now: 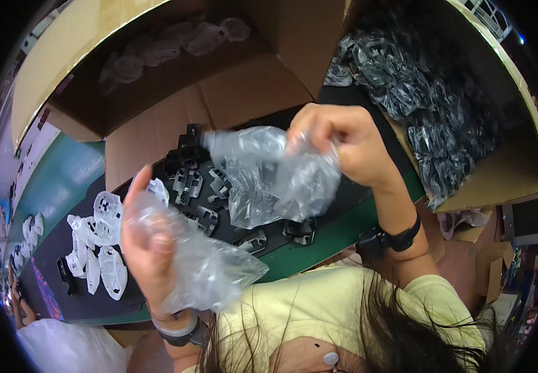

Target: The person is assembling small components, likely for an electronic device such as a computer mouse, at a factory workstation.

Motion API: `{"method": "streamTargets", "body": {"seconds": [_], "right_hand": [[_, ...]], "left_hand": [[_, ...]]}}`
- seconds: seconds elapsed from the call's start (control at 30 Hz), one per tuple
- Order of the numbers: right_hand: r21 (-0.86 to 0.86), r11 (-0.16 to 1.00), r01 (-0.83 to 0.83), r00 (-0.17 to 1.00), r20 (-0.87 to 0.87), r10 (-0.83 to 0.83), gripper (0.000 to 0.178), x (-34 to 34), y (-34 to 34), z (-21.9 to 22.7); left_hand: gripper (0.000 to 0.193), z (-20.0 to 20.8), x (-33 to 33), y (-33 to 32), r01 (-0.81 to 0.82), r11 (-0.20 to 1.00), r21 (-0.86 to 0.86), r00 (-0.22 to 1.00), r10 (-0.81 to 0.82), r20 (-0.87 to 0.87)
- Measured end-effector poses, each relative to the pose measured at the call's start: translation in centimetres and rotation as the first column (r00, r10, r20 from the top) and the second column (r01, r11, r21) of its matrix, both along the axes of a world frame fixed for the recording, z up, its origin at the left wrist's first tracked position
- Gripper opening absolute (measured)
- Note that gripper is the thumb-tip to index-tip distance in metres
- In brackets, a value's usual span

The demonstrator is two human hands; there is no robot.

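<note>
My right hand [347, 140] is closed in a pinch on a crumpled clear plastic bag [263, 180], which hangs above the table. Lower on the left, my left hand [148, 252] grips another clear plastic bag [216, 267]; it trails toward my yellow shirt, and motion smears the fingers. Beneath the bags lie several black moulded parts [187, 185], partly hidden by the plastic. White moulded shells [113, 272] with cut-outs are grouped just left of my left hand.
An open cardboard box [244, 87] with white shells inside stands at the far side. Another cardboard box [511, 168] on the right holds many bagged dark parts [431, 118]. The dark mat [48, 252] lies on a green table [334, 233]. Another person's hand [23, 304] shows at far left.
</note>
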State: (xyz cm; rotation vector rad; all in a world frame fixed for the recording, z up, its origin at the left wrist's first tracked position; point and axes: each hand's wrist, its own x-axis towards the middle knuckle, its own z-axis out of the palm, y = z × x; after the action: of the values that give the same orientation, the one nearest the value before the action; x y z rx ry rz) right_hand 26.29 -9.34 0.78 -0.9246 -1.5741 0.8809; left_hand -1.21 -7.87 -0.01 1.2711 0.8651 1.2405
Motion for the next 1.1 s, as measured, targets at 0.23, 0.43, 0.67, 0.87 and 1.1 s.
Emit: {"method": "streamTargets", "body": {"seconds": [0.23, 0.43, 0.67, 0.87, 1.1], "right_hand": [[0.479, 0.865, -0.147, 0.957, 0.291, 0.002, 0.015, -3.4, -1.3, 1.2], [0.270, 0.956, 0.117, 0.926, 0.318, -0.203, 0.015, -1.8, -1.0, -0.6], [-0.265, 0.960, -0.087, 0.904, -0.426, -0.036, 0.006, -0.7, -0.1, -2.0], [-0.162, 0.943, 0.292, 0.918, -0.230, -0.323, 0.025, 0.8, 0.3, -0.7], [0.275, 0.792, 0.545, 0.802, 0.104, -0.588, 0.023, 0.9, -1.8, 3.7]], "left_hand": [[0.030, -1.2, 2.7, 3.0, 0.408, 0.913, -0.011, 0.837, -0.379, -0.395], [0.020, -0.5, 2.8, 2.5, 0.096, 0.931, 0.351, 0.836, 0.116, -0.536], [0.029, 0.7, 2.3, 2.9, 0.056, 0.938, 0.342, 0.708, 0.204, -0.676], [0.024, 1.9, 0.5, 3.6, -0.217, 0.917, 0.334, 0.799, 0.363, -0.479], [0.014, 0.1, -1.6, 5.3, -0.252, 0.827, 0.503, 0.773, 0.484, -0.410]]}}
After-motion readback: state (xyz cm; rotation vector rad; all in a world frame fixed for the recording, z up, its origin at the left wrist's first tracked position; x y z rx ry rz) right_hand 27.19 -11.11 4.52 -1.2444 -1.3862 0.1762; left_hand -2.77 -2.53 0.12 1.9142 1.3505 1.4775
